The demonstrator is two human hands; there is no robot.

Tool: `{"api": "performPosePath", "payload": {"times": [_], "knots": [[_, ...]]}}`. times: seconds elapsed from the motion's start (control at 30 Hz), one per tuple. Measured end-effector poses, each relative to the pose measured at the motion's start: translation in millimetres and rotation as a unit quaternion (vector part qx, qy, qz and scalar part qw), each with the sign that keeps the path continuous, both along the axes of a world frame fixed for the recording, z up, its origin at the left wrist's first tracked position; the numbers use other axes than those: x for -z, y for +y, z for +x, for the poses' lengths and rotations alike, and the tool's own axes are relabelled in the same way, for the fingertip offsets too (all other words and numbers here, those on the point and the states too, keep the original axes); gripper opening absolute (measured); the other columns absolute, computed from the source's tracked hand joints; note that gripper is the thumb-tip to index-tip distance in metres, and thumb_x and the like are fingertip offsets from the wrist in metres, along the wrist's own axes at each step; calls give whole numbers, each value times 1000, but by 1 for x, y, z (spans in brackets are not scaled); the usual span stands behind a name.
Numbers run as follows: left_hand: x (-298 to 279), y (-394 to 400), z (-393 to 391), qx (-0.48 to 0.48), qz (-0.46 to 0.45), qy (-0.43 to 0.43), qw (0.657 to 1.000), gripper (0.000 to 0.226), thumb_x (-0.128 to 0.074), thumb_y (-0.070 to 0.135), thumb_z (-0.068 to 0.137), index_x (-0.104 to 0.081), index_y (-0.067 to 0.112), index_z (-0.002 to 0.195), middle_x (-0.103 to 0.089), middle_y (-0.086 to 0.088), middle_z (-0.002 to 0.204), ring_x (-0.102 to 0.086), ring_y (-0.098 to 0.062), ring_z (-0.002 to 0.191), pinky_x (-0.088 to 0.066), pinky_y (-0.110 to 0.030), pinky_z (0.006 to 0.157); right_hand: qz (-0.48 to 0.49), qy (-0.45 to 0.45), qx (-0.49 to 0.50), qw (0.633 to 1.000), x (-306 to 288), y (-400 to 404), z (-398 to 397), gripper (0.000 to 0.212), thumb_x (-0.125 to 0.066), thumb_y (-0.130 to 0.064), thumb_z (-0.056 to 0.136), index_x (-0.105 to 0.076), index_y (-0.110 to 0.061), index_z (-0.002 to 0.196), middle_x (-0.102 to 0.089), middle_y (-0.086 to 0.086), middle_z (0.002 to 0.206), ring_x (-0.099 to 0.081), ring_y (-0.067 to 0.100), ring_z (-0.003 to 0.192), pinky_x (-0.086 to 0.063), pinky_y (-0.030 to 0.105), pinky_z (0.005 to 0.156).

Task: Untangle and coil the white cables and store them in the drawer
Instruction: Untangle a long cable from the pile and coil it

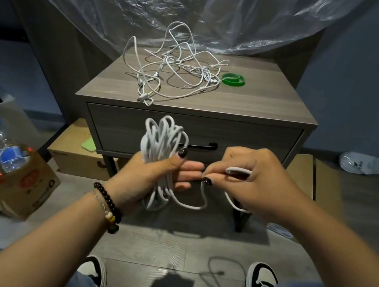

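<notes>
My left hand (154, 175) grips a coiled bundle of white cable (163, 139) upright in front of the closed drawer (137, 128). The bundle's loose tail (189, 205) sags in a loop over to my right hand (251, 179), which pinches the cable's end (238, 171) between thumb and fingers. A tangle of thinner white cables (174, 68) lies on top of the grey wooden nightstand (262, 105). The drawer's black handle (205, 145) shows between my hands.
Green bands (233, 79) lie on the nightstand beside the tangle. A paper bag (15, 182) holding a water bottle (5, 146) stands on the floor at left. Cardboard boxes (72, 158) sit under and beside the nightstand. Plastic sheeting (179, 3) hangs behind.
</notes>
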State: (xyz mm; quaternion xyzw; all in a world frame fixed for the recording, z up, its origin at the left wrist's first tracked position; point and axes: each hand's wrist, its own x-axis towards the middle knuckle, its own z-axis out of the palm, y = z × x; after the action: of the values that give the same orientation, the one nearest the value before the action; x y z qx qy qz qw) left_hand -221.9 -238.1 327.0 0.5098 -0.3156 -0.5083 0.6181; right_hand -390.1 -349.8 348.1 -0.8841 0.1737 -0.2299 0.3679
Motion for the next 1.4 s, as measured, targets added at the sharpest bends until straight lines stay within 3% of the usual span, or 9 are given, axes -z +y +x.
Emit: {"api": "performPosePath", "payload": {"times": [0.17, 0.33, 0.5, 0.67, 0.77, 0.9, 1.17, 1.3, 1.4], "knots": [[11, -3, -11, 52, 74, 117, 989, 71, -57, 47, 85, -45, -10, 126, -71, -23, 97, -72, -28, 81, -61, -35, 65, -9, -67, 3, 998, -6, 0, -1, 10, -76, -5, 79, -78, -13, 85, -63, -3, 72, -59, 3, 63, -40, 10, 59], [13, -1, -16, 108, 42, 237, 965, 55, -91, 39, 51, -62, 2, 81, -68, -28, 104, -71, -33, 86, -60, -41, 71, -37, -88, 33, 995, -4, -5, -3, 9, -77, -12, 79, -79, -18, 86, -65, -4, 75, -64, 12, 69, -49, 21, 61], [15, 0, -19, 151, 10, 269, 951, 64, -91, 33, 56, -52, 1, 96, -70, -22, 95, -69, -34, 96, -58, -46, 79, -12, -110, 46, 993, -3, -6, -4, 9, -79, -11, 77, -79, -17, 84, -67, -4, 74, -66, 12, 71, -51, 22, 65], [12, 0, -19, 166, -7, 246, 955, 49, -88, 33, 60, -58, 5, 86, -61, -9, 73, -69, -22, 72, -51, -46, 89, -14, -65, 42, 997, -3, -13, -7, 7, -79, -15, 77, -79, -19, 82, -69, -11, 73, -66, 6, 71, -48, 17, 64], [5, 0, -6, 135, -30, 265, 954, 41, -90, 25, 57, -60, 8, 80, -56, -6, 68, -61, -14, 57, -59, -35, 67, -21, -71, 72, 995, -10, -28, -16, 7, -77, -17, 78, -78, -16, 85, -71, -9, 77, -66, 5, 72, -50, 17, 66], [2, 4, 15, 69, -21, 217, 973, 50, -94, 22, 44, -60, 13, 80, -53, -1, 70, -51, -6, 51, -47, -17, 49, -36, -93, 102, 990, -11, -39, -23, 6, -74, -18, 81, -76, -20, 86, -67, -14, 70, -61, 1, 66, -43, 13, 62], [9, 9, 0, -24, 63, -46, 997, 35, -82, 3, 59, -58, 10, 84, -54, -2, 68, -52, -9, 55, -47, -19, 50, -4, -106, 82, 991, -4, -24, -10, 6, -74, -13, 82, -77, -18, 86, -65, -18, 66, -60, -2, 63, -40, 9, 59], [11, 8, -5, -18, 84, -83, 993, 37, -72, 14, 57, -65, 13, 93, -63, 2, 69, -51, -6, 52, -44, -20, 48, -10, -78, 29, 997, -2, -16, -4, 9, -71, -12, 85, -78, -10, 90, -66, -14, 72, -60, -3, 67, -42, 10, 62], [14, 7, -4, 14, 103, -122, 987, 22, -77, 16, 61, -69, 18, 81, -60, 3, 62, -49, -7, 47, -44, -20, 44, 27, -100, 23, 994, -2, -15, 0, 11, -68, -6, 87, -75, -14, 90, -68, -16, 77, -61, -8, 71, -43, 7, 66]]}}
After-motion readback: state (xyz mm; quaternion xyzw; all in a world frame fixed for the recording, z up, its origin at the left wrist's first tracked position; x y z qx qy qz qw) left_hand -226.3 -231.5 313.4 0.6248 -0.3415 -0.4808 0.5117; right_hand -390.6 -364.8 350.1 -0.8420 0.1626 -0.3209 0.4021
